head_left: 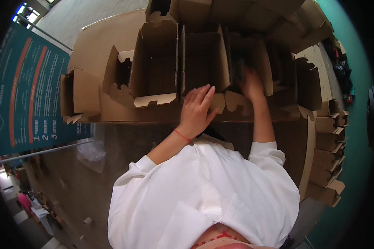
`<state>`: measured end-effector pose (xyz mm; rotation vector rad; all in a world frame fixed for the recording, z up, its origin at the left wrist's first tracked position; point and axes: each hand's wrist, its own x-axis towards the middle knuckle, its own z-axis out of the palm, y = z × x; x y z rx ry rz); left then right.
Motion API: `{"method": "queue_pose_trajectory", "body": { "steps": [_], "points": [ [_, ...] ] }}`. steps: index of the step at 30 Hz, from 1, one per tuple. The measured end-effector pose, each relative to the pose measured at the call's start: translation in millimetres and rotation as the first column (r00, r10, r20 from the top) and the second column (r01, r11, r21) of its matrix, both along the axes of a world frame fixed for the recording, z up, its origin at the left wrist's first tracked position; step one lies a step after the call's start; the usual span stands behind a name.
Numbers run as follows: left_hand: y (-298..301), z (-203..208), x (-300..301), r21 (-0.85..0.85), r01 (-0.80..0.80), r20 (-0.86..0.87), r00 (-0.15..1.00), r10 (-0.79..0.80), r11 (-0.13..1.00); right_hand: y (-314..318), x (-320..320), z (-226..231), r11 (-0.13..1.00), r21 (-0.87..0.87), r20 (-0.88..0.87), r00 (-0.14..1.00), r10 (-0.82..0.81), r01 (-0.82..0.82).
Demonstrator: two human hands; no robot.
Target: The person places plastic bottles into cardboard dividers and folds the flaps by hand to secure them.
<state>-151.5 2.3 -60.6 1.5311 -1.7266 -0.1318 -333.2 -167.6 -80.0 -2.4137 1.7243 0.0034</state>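
Note:
Several open cardboard boxes stand in a row before me. My left hand lies with its fingers extended against the front edge of the middle box, holding nothing; a thin red cord circles that wrist. Into the box to its right reaches my right hand. Its fingertips are lost in shadow and blur beside a dark, greenish patch, so what they touch is unclear. Left of the middle box stands another open box, its notched front flap folded outward.
Smaller cardboard pieces sit at the table's left end. More boxes crowd the back, and others are stacked on the right. A green printed board stands at left, near a clear plastic bag. Far lower left, a person in pink appears.

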Motion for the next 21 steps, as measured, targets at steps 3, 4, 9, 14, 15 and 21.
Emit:
{"method": "queue_pose_trajectory", "body": {
  "steps": [3,4,9,14,15,21],
  "points": [
    [-2,-36,4,0.020,-0.004,0.061,0.998,0.003,1.000,-10,-11,-12,0.980,-0.052,-0.046,0.981,0.189,-0.192],
    [-4,-39,6,0.017,-0.004,0.085,0.996,0.003,1.000,-12,-8,-12,0.957,-0.090,-0.069,0.960,0.271,-0.276],
    [-13,-42,11,0.097,0.013,0.074,0.997,-0.021,0.995,-24,14,-34,0.928,-0.043,-0.109,0.925,0.363,-0.369],
    [-14,-42,5,0.058,-0.029,0.088,0.996,0.024,0.998,-28,14,-32,0.900,-0.123,-0.077,0.909,0.410,-0.417],
    [-12,-45,5,0.050,-0.041,0.079,0.996,0.037,0.998,-24,10,-18,0.911,-0.103,-0.007,0.916,0.401,-0.400],
    [-8,-39,-5,0.067,-0.071,0.092,0.994,0.065,0.995,-48,-17,-22,0.949,0.291,0.752,0.642,-0.149,-0.119]
  ]
}}
